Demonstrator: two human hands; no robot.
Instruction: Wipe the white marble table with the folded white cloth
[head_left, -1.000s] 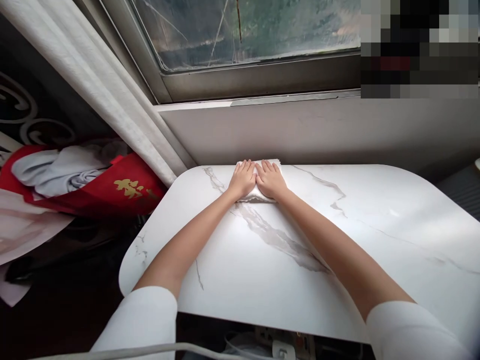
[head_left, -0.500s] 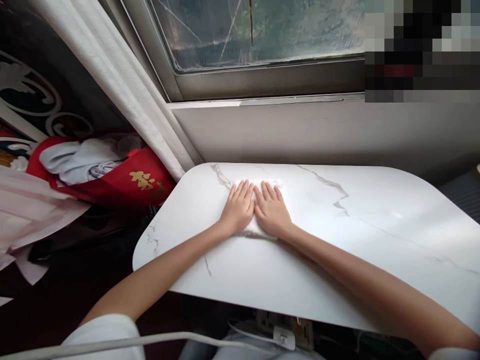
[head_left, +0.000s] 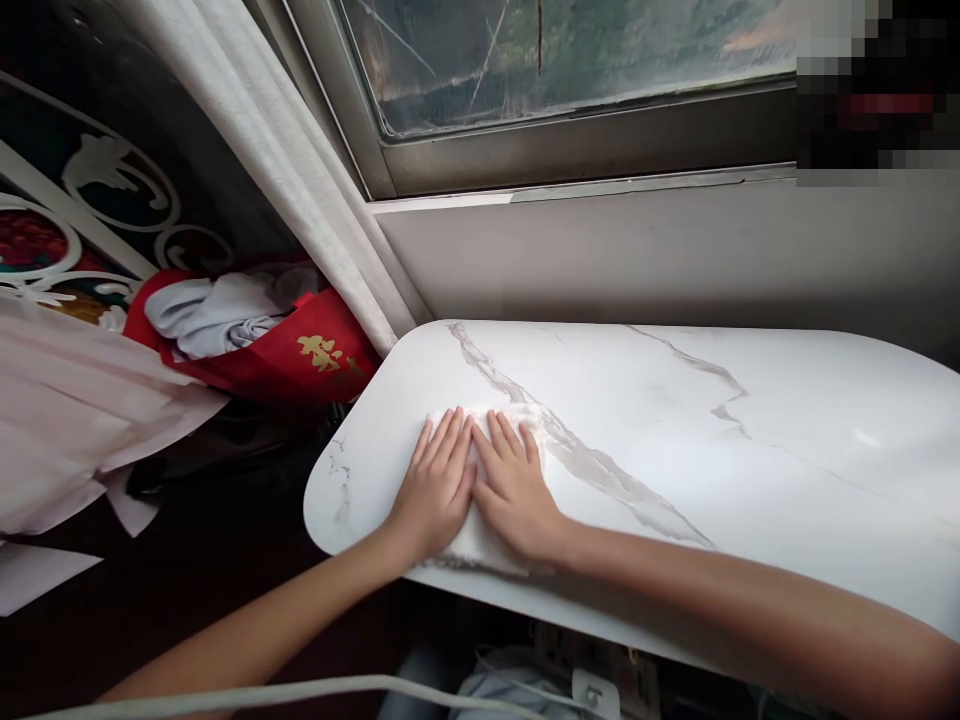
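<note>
A white cloth lies flat on the white marble-patterned tabletop, close to its front edge. My left hand presses on the cloth's left part, palm down with fingers stretched forward. Beside it, my right hand is spread flat on the same cloth, and the two hands meet at the thumbs and index fingers. Both hands cover much of the cloth; its fuzzy edges show in front of and behind them.
Behind the table stand a wall and a framed window, with a pale curtain at the left. A red bag of grey fabric sits left of the table. A white cable crosses the bottom; a power strip lies below the table.
Both hands and the cloth have slid toward me and slightly left, from the tabletop's back part to near its front edge. The view has shifted a little left.
</note>
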